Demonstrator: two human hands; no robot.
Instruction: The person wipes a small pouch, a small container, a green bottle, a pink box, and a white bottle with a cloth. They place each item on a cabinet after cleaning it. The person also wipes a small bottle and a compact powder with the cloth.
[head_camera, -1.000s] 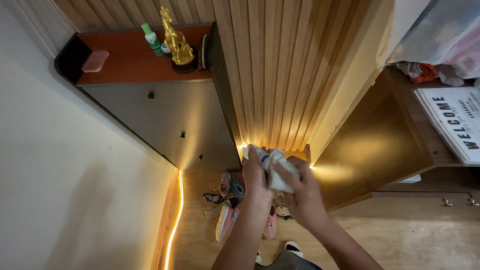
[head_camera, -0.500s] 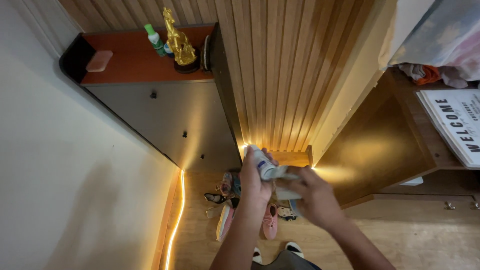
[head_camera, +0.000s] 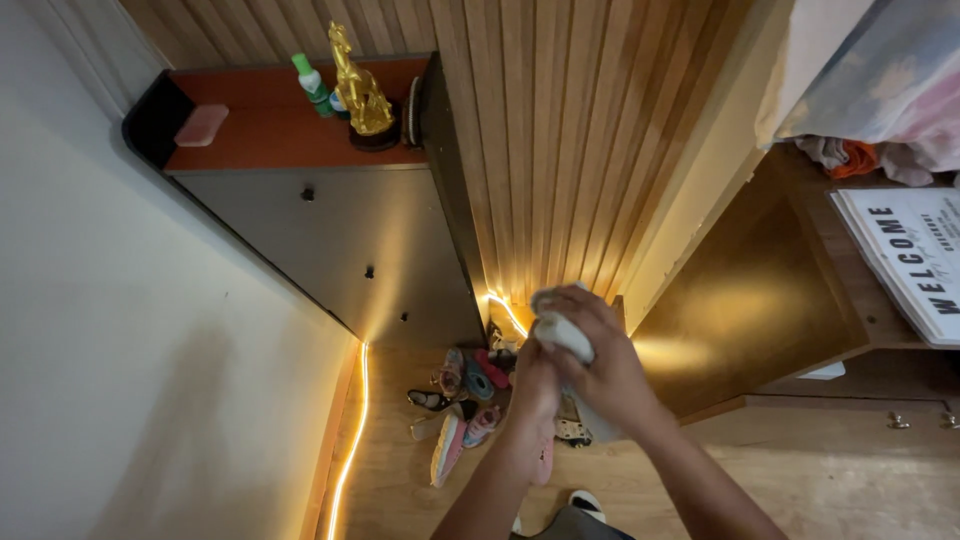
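Observation:
Both hands meet in front of me, low in the head view, around a bundled white cloth (head_camera: 562, 333). My right hand (head_camera: 600, 365) wraps over the top and side of the cloth with fingers curled. My left hand (head_camera: 533, 385) presses against it from the left, mostly hidden behind the right. A tail of the cloth hangs below the right palm. Both forearms rise from the bottom edge.
A grey shoe cabinet (head_camera: 330, 240) with an orange top holds a gold figurine (head_camera: 360, 95), a green bottle (head_camera: 313, 85) and a pink block (head_camera: 202, 125). Several shoes (head_camera: 465, 400) lie on the wooden floor. A slatted wall, lit floor strip and wooden desk (head_camera: 790, 290) surround me.
My right hand has closed over the cloth, bundling it tighter between both hands. The view has shifted slightly.

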